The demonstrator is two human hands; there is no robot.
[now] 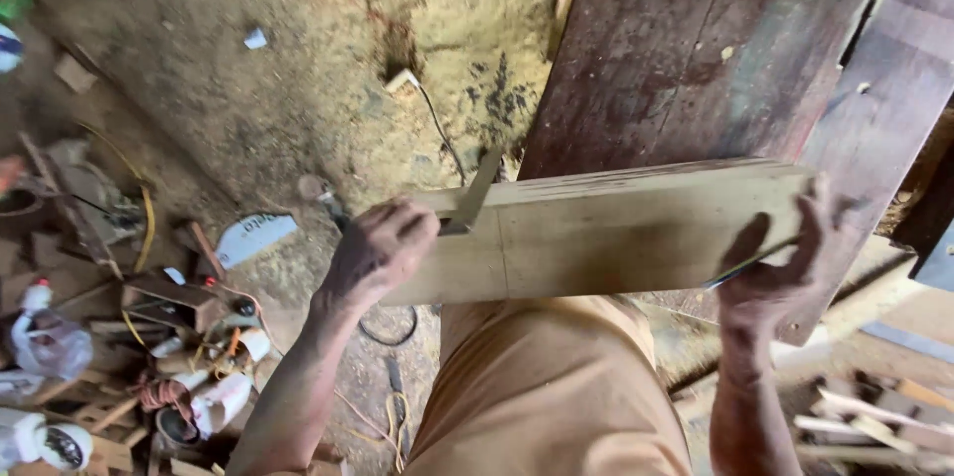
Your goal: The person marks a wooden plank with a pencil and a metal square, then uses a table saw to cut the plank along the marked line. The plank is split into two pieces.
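A pale wooden board (616, 238) lies flat across a dark reddish workbench (686, 49), its left end sticking out over the floor. My left hand (383, 247) grips that left end and presses a metal try square (475, 196) against the board's edge, the blade pointing up and away. At the board's right end, my right hand (780, 262) is closed around a thin pencil-like marker (750, 265) with its fingers resting on the board's surface. My legs in tan trousers (542, 396) show below the board.
The sawdust-covered floor (298, 69) has a cable with a white plug (402, 80). Bottles, wood scraps and tools (189, 367) pile at the lower left. Loose wooden offcuts (874, 421) lie at the lower right. A dark plank (894, 108) leans on the right.
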